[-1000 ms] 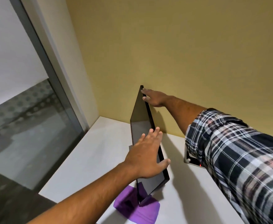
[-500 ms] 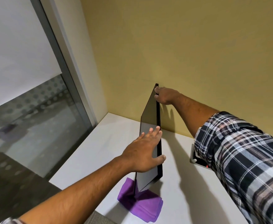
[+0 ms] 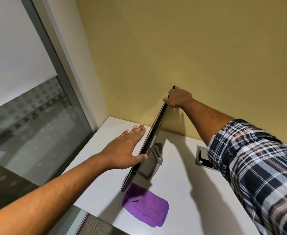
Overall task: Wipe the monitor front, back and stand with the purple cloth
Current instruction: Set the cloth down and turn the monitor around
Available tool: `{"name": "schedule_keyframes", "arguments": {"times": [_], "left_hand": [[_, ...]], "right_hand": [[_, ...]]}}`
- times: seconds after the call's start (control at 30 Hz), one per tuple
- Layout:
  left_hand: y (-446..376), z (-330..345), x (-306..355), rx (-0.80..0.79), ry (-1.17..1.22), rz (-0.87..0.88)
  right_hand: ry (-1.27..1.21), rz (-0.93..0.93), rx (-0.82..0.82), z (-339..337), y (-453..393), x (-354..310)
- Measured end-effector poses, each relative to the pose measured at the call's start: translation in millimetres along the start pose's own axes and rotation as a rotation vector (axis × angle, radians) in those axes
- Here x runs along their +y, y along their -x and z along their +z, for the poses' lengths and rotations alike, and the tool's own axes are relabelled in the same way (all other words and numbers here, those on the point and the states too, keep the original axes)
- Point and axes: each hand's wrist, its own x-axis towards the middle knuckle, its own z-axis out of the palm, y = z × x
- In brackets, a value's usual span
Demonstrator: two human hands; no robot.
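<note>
The black monitor [image 3: 153,134] stands on the white desk [image 3: 105,187], seen almost edge-on, with its grey back and stand [image 3: 154,160] facing right. My right hand [image 3: 179,98] grips the monitor's far top corner. My left hand [image 3: 127,146] lies flat against the screen side with straight fingers, thumb hooked on the near edge. The folded purple cloth [image 3: 146,206] lies on the desk just under the monitor's near lower corner; neither hand touches it.
A yellow wall [image 3: 190,48] stands close behind the monitor. A glass partition with a grey frame [image 3: 58,70] runs along the desk's left side. A recessed socket box [image 3: 203,157] with a red light sits in the desk at the right.
The monitor has turned so its screen faces away left and its grey back and stand show. My view has shifted right, and my left hand now sits flatter on the screen side.
</note>
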Motion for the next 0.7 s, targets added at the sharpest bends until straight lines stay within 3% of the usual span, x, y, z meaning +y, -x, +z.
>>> {"name": "schedule_keyframes", "arguments": {"times": [0.7], "left_hand": [[-7.6,-39.6,-87.5,0.007,-0.063,-0.042]], "right_hand": [[0.176,0.178,0.198,-3.0,83.4,9.8]]}}
